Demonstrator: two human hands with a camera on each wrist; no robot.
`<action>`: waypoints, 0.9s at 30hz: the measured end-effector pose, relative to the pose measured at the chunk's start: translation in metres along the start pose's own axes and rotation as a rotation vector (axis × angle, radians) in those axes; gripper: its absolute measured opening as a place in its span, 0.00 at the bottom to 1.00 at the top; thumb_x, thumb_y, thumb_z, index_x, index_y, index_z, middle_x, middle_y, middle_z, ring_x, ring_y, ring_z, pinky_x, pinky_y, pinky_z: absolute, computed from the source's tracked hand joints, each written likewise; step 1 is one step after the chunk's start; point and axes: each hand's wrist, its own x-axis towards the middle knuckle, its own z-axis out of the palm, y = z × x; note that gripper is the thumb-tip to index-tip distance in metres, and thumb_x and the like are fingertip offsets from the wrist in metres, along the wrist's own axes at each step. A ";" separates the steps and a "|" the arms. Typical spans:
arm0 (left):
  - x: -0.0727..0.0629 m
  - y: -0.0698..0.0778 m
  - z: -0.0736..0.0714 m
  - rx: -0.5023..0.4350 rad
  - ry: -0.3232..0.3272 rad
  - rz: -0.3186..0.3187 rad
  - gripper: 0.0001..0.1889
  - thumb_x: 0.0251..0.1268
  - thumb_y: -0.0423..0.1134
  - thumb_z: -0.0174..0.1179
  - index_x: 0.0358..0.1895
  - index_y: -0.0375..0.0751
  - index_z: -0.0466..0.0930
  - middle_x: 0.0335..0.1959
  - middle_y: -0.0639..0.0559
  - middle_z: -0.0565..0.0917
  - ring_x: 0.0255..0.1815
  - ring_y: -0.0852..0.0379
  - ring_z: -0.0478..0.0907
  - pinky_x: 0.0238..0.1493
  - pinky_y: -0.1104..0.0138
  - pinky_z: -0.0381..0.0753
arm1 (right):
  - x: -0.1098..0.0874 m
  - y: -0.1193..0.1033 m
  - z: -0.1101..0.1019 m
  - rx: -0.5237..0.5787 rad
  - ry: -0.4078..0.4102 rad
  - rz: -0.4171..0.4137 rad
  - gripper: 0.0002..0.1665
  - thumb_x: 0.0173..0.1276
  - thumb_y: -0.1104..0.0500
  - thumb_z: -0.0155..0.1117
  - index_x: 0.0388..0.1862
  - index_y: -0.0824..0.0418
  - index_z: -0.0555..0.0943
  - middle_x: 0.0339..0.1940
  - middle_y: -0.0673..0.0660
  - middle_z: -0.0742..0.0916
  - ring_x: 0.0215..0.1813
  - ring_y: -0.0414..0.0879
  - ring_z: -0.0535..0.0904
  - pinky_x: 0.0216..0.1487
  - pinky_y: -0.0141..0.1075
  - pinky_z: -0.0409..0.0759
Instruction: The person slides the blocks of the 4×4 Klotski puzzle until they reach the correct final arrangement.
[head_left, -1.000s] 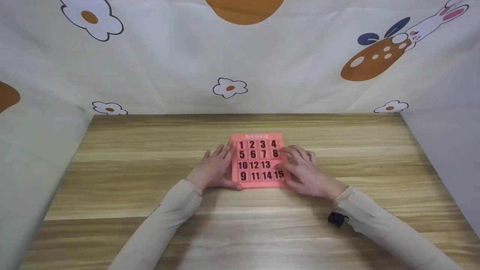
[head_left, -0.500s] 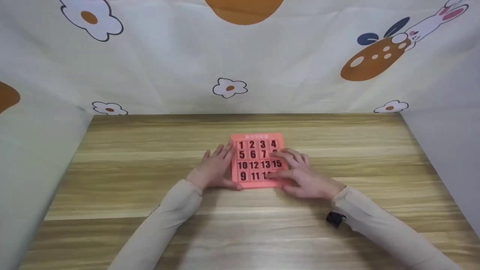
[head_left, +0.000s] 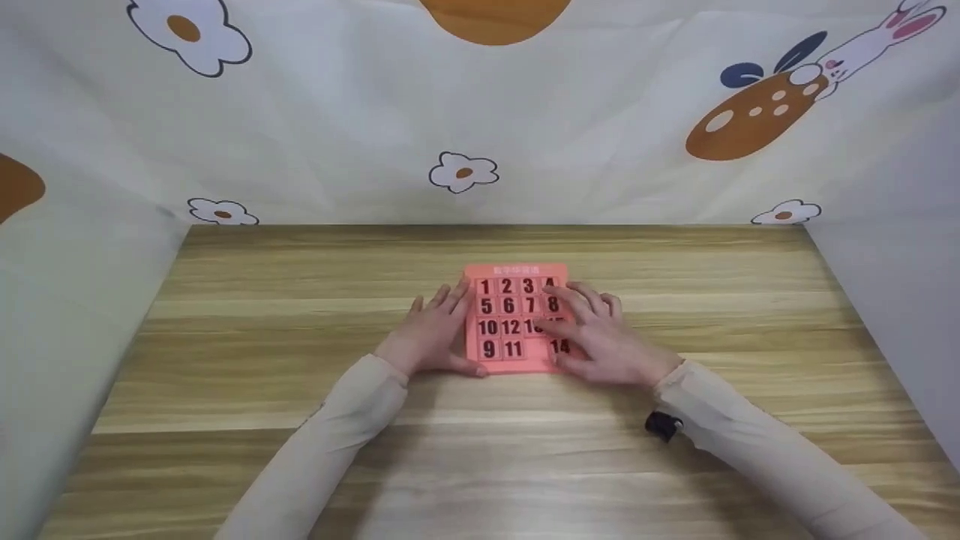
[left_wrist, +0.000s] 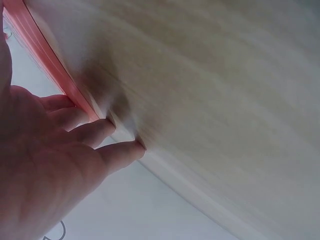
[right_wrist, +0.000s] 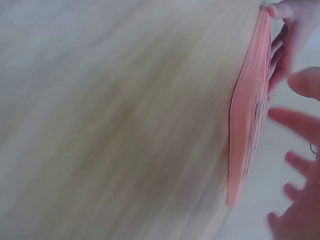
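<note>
A pink sliding number puzzle (head_left: 517, 367) lies flat on the table in the head view. My left hand (head_left: 429, 337) rests along its left edge, fingers extended, thumb at the lower left corner. The left wrist view shows these fingertips by the pink side wall (left_wrist: 52, 67). Over the puzzle's right side is my right hand (head_left: 616, 346), fingers spread and slightly bent. Its index finger partly covers the 13 and 15 tiles; its thumb is by the 14 tile (head_left: 560, 346) in the lower right corner. The bottom row's vacant slot lies between 11 and 14.
The wood-grain table (head_left: 300, 300) extends around the puzzle on all sides. A patterned pale cloth (head_left: 337, 135) stands along the back, with pale walls at left and right. A black strap (head_left: 663, 426) hangs at the right sleeve.
The 15 tile has gone up from the lower right corner into the third row. Then the 14 tile has slid right into that corner. My right hand has shifted slightly left; my left hand stays put.
</note>
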 end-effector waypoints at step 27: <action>0.000 -0.001 0.001 -0.015 0.004 0.007 0.66 0.46 0.70 0.65 0.77 0.37 0.36 0.77 0.43 0.32 0.76 0.40 0.36 0.71 0.42 0.39 | 0.015 -0.022 0.007 -0.039 0.110 0.070 0.17 0.71 0.47 0.58 0.48 0.55 0.86 0.72 0.62 0.66 0.73 0.61 0.52 0.65 0.63 0.50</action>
